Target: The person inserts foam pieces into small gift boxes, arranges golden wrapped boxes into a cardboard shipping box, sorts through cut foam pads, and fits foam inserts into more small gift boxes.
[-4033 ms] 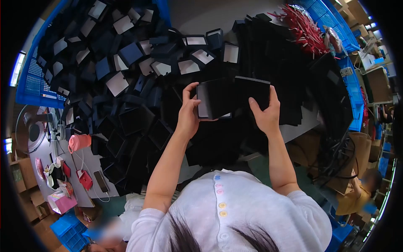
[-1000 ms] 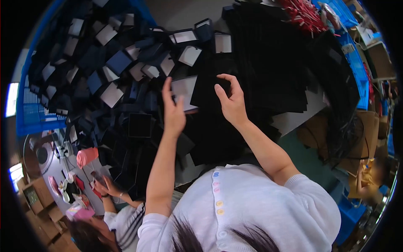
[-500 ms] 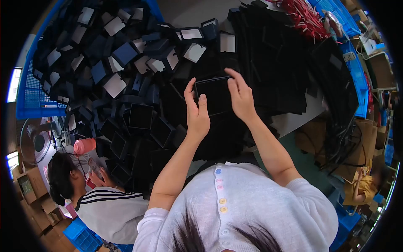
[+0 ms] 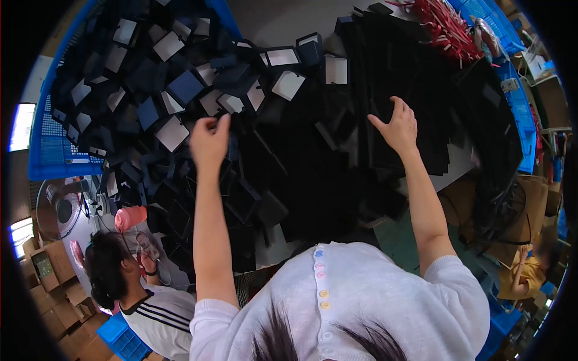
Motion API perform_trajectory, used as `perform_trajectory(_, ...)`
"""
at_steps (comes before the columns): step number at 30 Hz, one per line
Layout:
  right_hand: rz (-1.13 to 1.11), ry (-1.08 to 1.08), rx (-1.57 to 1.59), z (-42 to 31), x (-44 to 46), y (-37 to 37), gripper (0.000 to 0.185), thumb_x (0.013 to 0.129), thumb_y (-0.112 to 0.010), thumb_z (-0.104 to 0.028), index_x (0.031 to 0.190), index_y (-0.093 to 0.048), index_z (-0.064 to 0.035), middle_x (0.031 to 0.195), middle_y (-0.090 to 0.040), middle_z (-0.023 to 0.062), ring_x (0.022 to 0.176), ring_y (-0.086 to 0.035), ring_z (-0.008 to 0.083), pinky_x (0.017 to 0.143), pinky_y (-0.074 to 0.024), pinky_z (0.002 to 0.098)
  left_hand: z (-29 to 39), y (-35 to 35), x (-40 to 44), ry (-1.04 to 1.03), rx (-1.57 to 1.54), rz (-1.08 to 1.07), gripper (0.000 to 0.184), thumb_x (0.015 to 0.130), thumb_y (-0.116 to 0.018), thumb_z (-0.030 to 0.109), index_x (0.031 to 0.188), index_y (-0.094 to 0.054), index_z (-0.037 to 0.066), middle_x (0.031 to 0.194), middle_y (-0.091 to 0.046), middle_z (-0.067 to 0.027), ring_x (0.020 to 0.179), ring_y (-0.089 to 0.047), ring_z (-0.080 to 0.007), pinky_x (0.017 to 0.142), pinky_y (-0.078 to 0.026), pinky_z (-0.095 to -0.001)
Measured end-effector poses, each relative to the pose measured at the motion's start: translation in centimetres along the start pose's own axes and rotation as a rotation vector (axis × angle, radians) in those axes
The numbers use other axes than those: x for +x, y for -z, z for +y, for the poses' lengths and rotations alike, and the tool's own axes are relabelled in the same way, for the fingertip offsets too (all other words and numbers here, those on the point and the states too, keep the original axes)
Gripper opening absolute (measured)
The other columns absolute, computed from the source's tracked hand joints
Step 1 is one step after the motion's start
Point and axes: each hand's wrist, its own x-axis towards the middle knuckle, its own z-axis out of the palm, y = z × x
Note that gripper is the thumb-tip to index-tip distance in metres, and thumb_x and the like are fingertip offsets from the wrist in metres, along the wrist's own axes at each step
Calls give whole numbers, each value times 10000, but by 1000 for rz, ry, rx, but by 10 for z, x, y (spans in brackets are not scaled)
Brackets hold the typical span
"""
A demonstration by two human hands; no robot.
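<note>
My left hand (image 4: 209, 144) is over the right side of a heap of small dark boxes. Its fingers are curled in beside the thumb, and anything they hold is hidden. Close by lies a box with a white inner face (image 4: 172, 133). My right hand (image 4: 398, 127) is open above a stack of flat black pieces (image 4: 415, 78), thumb and fingers apart, nothing in it. Between my hands spreads a dark pile of black pieces (image 4: 307, 198) whose shapes I cannot make out.
A blue crate (image 4: 63, 159) borders the heap at left. Red ribbon-like strips (image 4: 442, 30) lie at the upper right. A person in a white striped top (image 4: 159, 316) sits at lower left near a fan (image 4: 62, 207); another in yellow (image 4: 521, 280) is far right.
The black box that both hands held in front of me is no longer between them. My left hand has moved left to the heap; my right hand has moved right over the black stack.
</note>
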Motion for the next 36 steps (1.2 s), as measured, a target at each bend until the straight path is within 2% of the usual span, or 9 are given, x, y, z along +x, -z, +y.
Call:
perform_trajectory(2, 12, 15, 3, 2, 0, -4, 671, 759, -759, -415, 1263, -498, -59, 1233, -546, 194, 1119, -534, 356, 908, -464, 458, -26, -80, 39, -149, 198, 82, 659, 761, -714, 504, 1128, -558, -20, 993, -664, -226, 1001, -629, -380, 858, -498, -425)
perform_trajectory(6, 21, -32, 122, 11, -3, 4, 625, 754, -766, -376, 1241, -514, -76, 1223, -552, 185, 1110, -534, 351, 896, -452, 460, -50, -156, 68, -116, 123, 205, 422, 878, -594, 298, 1151, -526, -15, 993, -645, -268, 945, -614, -446, 825, -490, -481)
perform_trajectory(10, 151, 99, 459, 6, -11, 34, 575, 744, -771, -261, 1231, -526, -79, 1274, -509, 172, 1177, -506, 335, 986, -423, 435, -21, -117, 39, -322, -146, 296, 353, 931, -417, 78, 1270, -478, 0, 1120, -610, -283, 1022, -595, -445, 868, -477, -467)
perform_trajectory(14, 7, 462, 613, -54, -26, 63, 627, 663, -794, -151, 1236, -545, -102, 1386, -432, 147, 1274, -439, 331, 1023, -408, 415, 45, -79, -59, -334, -263, -106, 580, 924, -397, 29, 1487, -269, 90, 1183, -591, -287, 1078, -597, -422, 940, -458, -438)
perform_trajectory(18, -156, 767, 501, -98, -47, 63, 627, 666, -807, -228, 1234, -565, -120, 1424, -404, 156, 1314, -380, 368, 1101, -289, 487, 79, -56, -117, -131, -487, -396, 518, 1008, -374, 197, 1498, -240, 96, 1205, -602, -250, 1068, -622, -366, 924, -467, -406)
perform_trajectory(22, -307, 932, 506, -100, -61, 65, 542, 820, -678, -368, 1284, -528, -131, 1482, -356, 127, 1405, -263, 356, 1157, -179, 523, 57, -67, -139, -458, -450, -252, 460, 1029, -356, 255, 1465, -333, 111, 1312, -552, -200, 1198, -559, -339, 979, -433, -374)
perform_trajectory(29, -347, 700, 705, -109, -100, 50, 582, 846, -580, -95, 1398, -396, -88, 1536, -239, 159, 1436, -152, 391, 1160, -172, 494, 42, -35, -185, -62, -639, -415, 480, 999, -457, 217, 1446, -323, 108, 1283, -539, -199, 1075, -611, -291, 904, -464, -355)
perform_trajectory(31, -437, 631, 887, -116, -112, 34, 559, 887, -509, -164, 1418, -366, -64, 1548, -223, 163, 1453, -121, 375, 1165, -151, 486, 33, -23, -196, -57, -766, -588, 827, 910, -620, 102, 1532, -79, 158, 1424, -333, -196, 1052, -558, -223, 805, -548, -300)
perform_trajectory(36, -560, 674, 1194, -152, -127, 27, 546, 967, -374, -266, 1452, -300, -28, 1544, -255, 158, 1452, -173, 334, 1171, -139, 446, -12, 9, -206, 249, -1152, -627, 928, 831, -659, -23, 1528, -107, 242, 1464, -268, -170, 1180, -492, -302, 767, -605, -403)
